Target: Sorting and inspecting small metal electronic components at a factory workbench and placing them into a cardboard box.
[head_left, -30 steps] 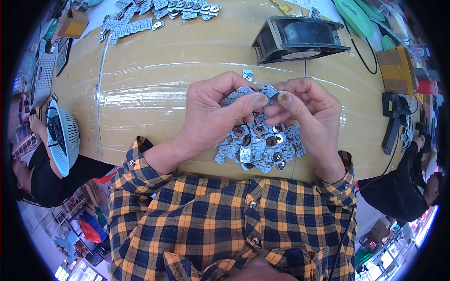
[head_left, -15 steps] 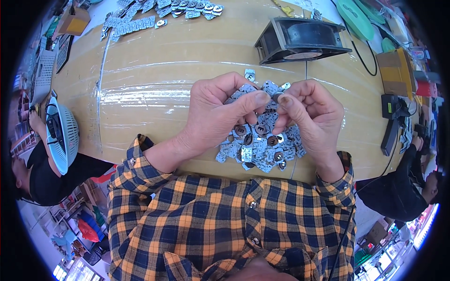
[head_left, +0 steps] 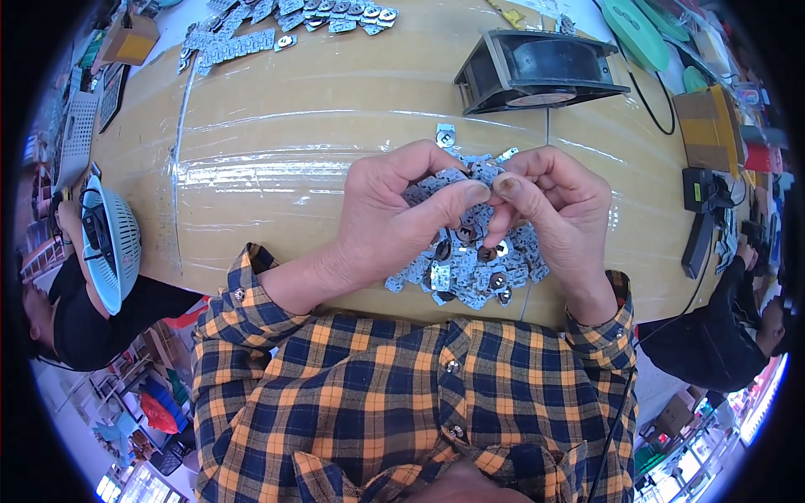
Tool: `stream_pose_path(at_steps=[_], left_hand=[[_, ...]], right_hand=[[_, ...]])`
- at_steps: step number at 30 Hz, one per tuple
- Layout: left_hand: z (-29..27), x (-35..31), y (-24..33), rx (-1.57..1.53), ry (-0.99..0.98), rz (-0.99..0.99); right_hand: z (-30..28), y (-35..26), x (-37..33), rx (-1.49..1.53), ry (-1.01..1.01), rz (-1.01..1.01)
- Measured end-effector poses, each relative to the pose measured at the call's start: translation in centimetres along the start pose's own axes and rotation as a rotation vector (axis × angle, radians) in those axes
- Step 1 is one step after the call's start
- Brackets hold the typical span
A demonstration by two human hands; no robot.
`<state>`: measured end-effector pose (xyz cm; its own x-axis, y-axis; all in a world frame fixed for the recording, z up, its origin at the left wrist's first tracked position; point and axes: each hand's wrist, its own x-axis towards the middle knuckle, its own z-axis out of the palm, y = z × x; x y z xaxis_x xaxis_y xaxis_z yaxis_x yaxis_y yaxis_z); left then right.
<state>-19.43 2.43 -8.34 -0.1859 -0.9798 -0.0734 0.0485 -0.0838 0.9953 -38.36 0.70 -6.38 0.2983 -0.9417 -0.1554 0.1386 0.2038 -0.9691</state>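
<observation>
Tan worktop (head_left: 268,226), shiny with clear film, spans the frame beneath two bare hands at its centre. The left hand (head_left: 394,201) has its grip closed on a small blue-grey circuit board (head_left: 484,173); the right hand (head_left: 563,201) meets it, fingertips bunched, though whether its grip encloses anything cannot be told. Below them lies a loose pile of similar boards (head_left: 480,281). A black fan (head_left: 541,65) stands upper right; a pale blue basket (head_left: 127,243) sits at far left.
</observation>
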Motion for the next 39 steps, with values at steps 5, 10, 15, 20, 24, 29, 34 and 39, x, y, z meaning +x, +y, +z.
stream_pose_path(at_steps=[5,10,15,20,24,29,34,39], left_hand=[[-0.1,0.1,-0.1,0.058,-0.028,0.007],[-0.3,0.3,0.0,0.054,-0.055,-0.040],[-0.8,0.4,0.4,0.061,-0.128,-0.009],[-1.1,0.4,0.4,0.064,-0.147,0.027],[-1.4,0.5,0.5,0.052,-0.125,-0.053],[-1.3,0.6,0.6,0.021,-0.079,-0.094],[-1.3,1.2,0.9,0.049,-0.019,-0.010],[-1.6,0.8,1.5,0.116,0.082,0.011]], right_hand=[[-0.6,0.0,0.0,-0.112,-0.052,0.017],[-0.5,0.2,0.1,-0.133,-0.062,0.043],[-0.5,-0.2,0.0,-0.085,-0.050,0.079],[-0.4,0.1,-0.1,-0.080,-0.018,0.071],[-0.7,0.0,0.1,-0.116,0.026,0.038],[-0.7,0.1,0.4,-0.133,-0.006,0.095],[-0.9,-0.2,0.5,-0.145,0.038,0.050],[-1.2,-0.1,0.2,-0.240,0.049,-0.071]])
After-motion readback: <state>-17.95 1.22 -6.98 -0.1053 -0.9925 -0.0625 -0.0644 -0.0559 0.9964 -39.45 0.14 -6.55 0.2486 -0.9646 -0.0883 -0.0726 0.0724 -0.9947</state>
